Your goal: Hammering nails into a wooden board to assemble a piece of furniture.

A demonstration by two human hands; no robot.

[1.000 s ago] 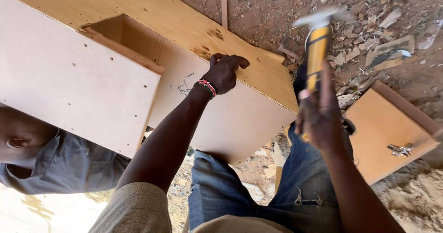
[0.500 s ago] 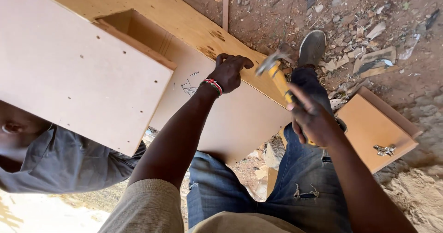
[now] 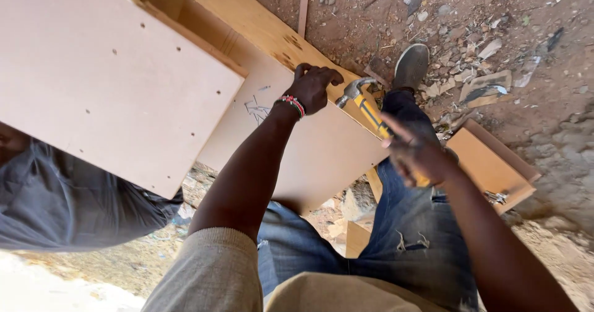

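Observation:
My left hand (image 3: 314, 87), with a beaded band at the wrist, rests fingers curled on the upper edge of a pale board (image 3: 322, 151) where it meets a plywood panel (image 3: 260, 27); I cannot see what the fingertips pinch. My right hand (image 3: 417, 154) grips the yellow handle of a claw hammer (image 3: 365, 105), whose steel head sits just right of my left fingers, at the board's edge. A small pile of loose nails (image 3: 255, 109) lies on the board left of my left wrist.
A large pale panel with drilled holes (image 3: 105, 83) covers the left. Another person in a grey shirt (image 3: 68, 207) crouches beneath it. A small wooden piece with a metal fitting (image 3: 492, 166) lies on the dirt at right. My shoe (image 3: 411, 64) stands among wood scraps.
The hammer has swung down from raised at the right to beside my left fingers at the board's edge. My left hand has stayed at the board's edge.

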